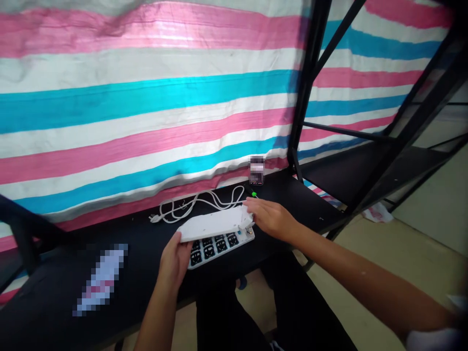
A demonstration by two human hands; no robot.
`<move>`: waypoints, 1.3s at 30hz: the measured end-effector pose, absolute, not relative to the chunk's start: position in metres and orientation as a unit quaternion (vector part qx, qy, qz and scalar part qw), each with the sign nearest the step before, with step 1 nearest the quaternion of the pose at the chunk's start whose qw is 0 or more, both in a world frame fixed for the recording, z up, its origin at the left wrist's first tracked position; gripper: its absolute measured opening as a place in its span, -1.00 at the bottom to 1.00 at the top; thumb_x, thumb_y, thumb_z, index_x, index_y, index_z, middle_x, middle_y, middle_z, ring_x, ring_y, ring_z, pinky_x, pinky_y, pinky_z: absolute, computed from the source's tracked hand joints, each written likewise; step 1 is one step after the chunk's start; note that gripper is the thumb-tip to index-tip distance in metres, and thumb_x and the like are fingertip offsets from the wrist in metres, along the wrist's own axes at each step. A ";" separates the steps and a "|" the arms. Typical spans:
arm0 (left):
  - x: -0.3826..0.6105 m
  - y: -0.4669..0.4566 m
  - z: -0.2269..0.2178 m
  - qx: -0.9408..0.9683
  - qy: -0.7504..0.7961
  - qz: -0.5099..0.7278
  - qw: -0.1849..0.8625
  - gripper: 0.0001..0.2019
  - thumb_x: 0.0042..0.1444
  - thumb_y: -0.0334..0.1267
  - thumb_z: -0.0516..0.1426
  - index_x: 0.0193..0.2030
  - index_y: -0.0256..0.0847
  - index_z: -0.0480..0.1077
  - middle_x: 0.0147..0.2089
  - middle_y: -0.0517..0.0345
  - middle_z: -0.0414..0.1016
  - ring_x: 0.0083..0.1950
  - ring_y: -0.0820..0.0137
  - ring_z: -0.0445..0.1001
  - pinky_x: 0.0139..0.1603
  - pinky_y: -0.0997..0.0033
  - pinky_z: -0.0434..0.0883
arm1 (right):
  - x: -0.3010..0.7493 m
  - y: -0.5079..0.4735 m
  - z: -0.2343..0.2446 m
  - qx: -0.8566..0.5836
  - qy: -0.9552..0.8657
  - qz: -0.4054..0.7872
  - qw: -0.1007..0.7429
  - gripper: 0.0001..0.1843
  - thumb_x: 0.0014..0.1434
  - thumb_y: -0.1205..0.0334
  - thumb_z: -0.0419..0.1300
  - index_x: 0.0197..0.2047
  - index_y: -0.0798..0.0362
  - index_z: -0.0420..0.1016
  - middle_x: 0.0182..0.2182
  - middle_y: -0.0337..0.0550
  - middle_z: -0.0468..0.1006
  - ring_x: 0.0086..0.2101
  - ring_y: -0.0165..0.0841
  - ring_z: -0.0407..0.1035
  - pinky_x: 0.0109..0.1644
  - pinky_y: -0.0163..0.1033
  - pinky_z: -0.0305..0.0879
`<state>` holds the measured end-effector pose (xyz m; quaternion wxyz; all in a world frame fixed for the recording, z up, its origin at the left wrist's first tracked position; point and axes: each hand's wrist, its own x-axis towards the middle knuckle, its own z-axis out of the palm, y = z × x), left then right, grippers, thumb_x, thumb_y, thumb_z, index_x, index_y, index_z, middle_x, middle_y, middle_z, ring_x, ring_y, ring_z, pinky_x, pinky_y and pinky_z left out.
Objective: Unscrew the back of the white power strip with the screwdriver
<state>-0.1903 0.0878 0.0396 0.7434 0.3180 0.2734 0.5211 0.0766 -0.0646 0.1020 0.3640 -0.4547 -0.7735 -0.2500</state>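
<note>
The whole back is closed by a sheet of tarpaulin (146,97) with wide horizontal stripes in pink, white and turquoise; it is slightly wrinkled, and daylight is let through it, so the stripes are seen bright. In front of it a long black table (47,292) is placed, with a matt top. At the right a black metal frame (310,73) is set upright, and it is stiffened by slanted bars (340,34). A low black shelf (343,175) is carried by this frame. The floor (383,253) is covered in a pale beige colour, and a crumpled white piece (376,213) is left on it under the frame.
</note>
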 end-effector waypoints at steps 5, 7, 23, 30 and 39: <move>-0.239 0.064 0.023 0.373 0.367 0.538 0.661 -0.63 0.15 -0.31 0.28 0.11 -0.28 0.50 0.22 -0.05 0.47 0.35 0.18 0.35 0.44 0.27 0.26 | 0.070 -0.053 0.048 -0.470 -0.725 -0.169 0.474 -0.73 0.33 0.44 0.08 0.07 0.04 0.36 0.16 0.04 0.50 0.24 -0.24 0.33 0.29 -0.03 0.42; -0.249 0.058 0.015 0.386 0.405 0.519 0.646 -0.58 0.11 -0.31 0.32 0.13 -0.22 0.50 0.22 -0.02 0.47 0.35 0.19 0.35 0.46 0.23 0.20 | 0.070 -0.051 0.031 -0.503 -0.701 -0.155 0.482 -0.75 0.32 0.40 0.08 0.04 0.01 0.37 0.17 0.02 0.50 0.22 -0.24 0.35 0.26 -0.01 0.44; -0.251 0.051 0.001 0.556 0.334 0.449 0.615 -0.12 -0.21 -0.32 0.48 0.31 -0.23 0.29 0.33 -0.18 0.33 0.35 0.07 0.34 0.41 0.09 0.30 | 0.082 -0.061 -0.025 -0.651 -0.643 -0.058 0.399 -0.76 0.28 0.32 0.06 -0.01 -0.09 0.39 0.17 -0.03 0.49 0.09 -0.10 0.48 0.16 0.12 0.50; -0.265 0.067 -0.006 0.730 0.326 0.381 0.464 -0.11 -0.05 -0.24 0.43 0.42 -0.07 0.18 0.40 -0.07 0.24 0.42 0.16 0.23 0.46 0.16 0.20 | 0.079 -0.073 -0.023 -0.661 -0.632 -0.022 0.404 -0.50 0.19 0.41 0.03 0.19 -0.07 0.33 0.18 -0.02 0.47 0.14 -0.08 0.42 0.25 0.15 0.39; -0.261 0.086 0.018 0.785 0.332 0.283 0.439 -0.03 -0.26 -0.22 0.50 0.37 -0.05 0.30 0.41 -0.03 0.22 0.44 0.03 0.16 0.52 0.04 0.02 | 0.095 -0.072 0.023 -0.625 -0.699 0.156 0.312 0.01 0.08 0.17 0.36 0.50 -0.01 -0.01 0.43 0.02 0.07 0.39 -0.07 0.01 0.48 0.09 0.00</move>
